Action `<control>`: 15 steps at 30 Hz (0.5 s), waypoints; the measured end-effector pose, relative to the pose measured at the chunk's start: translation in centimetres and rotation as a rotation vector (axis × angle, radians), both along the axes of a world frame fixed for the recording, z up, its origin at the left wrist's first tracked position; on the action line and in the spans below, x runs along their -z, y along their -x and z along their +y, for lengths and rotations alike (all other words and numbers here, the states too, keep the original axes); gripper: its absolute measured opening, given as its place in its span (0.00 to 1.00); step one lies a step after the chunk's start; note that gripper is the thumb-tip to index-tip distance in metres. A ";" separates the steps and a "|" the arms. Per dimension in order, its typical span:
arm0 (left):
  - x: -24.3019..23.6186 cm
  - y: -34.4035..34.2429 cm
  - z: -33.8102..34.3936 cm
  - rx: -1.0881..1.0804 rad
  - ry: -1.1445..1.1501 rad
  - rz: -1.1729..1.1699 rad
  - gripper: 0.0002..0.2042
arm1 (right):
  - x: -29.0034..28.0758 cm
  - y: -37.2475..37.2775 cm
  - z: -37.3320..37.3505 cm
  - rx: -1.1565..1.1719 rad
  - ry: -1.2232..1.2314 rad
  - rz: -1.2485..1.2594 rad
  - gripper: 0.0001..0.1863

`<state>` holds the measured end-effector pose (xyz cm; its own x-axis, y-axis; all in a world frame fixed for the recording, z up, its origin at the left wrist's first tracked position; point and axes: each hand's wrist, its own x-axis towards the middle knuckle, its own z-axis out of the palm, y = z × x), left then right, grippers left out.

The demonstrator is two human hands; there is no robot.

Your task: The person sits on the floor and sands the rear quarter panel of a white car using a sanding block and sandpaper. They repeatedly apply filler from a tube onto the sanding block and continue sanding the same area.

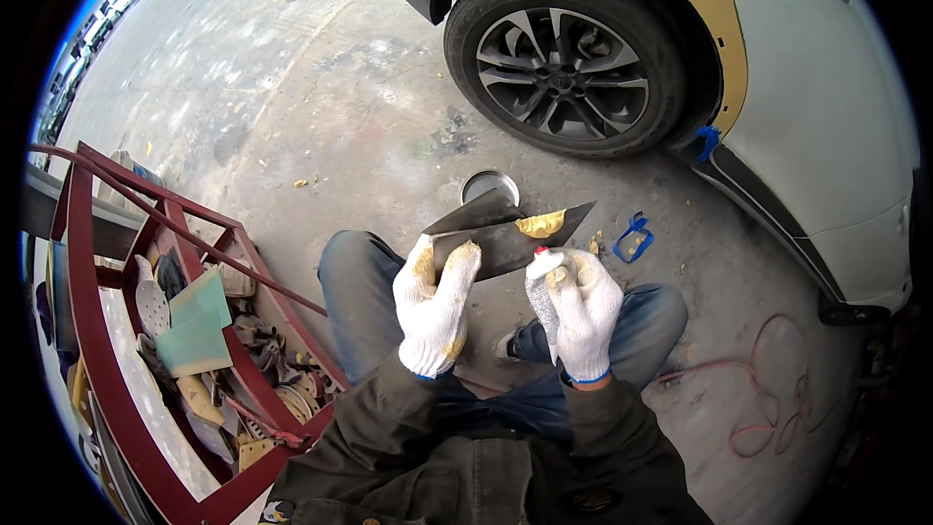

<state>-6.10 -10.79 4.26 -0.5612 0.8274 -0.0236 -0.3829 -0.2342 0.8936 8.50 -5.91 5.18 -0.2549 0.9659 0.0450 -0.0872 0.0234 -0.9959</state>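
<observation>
My left hand (pixel 432 311), in a stained white knit glove, grips two thin dark metal putty spreaders. The nearer putty spreader (pixel 496 249) points right and bears a lump of yellow putty (pixel 540 225) by its far edge. Behind it, the other putty spreader (pixel 476 212) angles upward. In my gloved right hand (pixel 588 316) is a crumpled silver squeeze tube (pixel 541 297), pinched between thumb and fingers. Its red tip is up, just below the putty and close to the spreader's lower edge. A round tin (pixel 497 176) on the floor is partly covered by the rear spreader.
A car's rear wheel (pixel 564 78) and pale body panel (pixel 826 68) stand ahead and right. Blue tape (pixel 633 237) lies on the concrete near my right knee. A pink hose (pixel 756 369) coils at right. At left, a dark red metal rack (pixel 262 297) holds sanding discs and scraps.
</observation>
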 end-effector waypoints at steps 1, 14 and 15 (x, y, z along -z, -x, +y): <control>-0.2 0.0 -0.1 0.008 0.020 0.007 0.13 | 0.2 -0.1 0.1 0.005 0.006 0.023 0.12; -1.2 -0.1 -0.2 0.071 0.032 -0.004 0.15 | 0.4 -0.3 0.0 0.097 -0.038 0.034 0.15; -1.3 -0.2 -0.2 0.082 0.011 0.001 0.15 | 0.5 -0.3 0.1 0.100 -0.053 0.032 0.14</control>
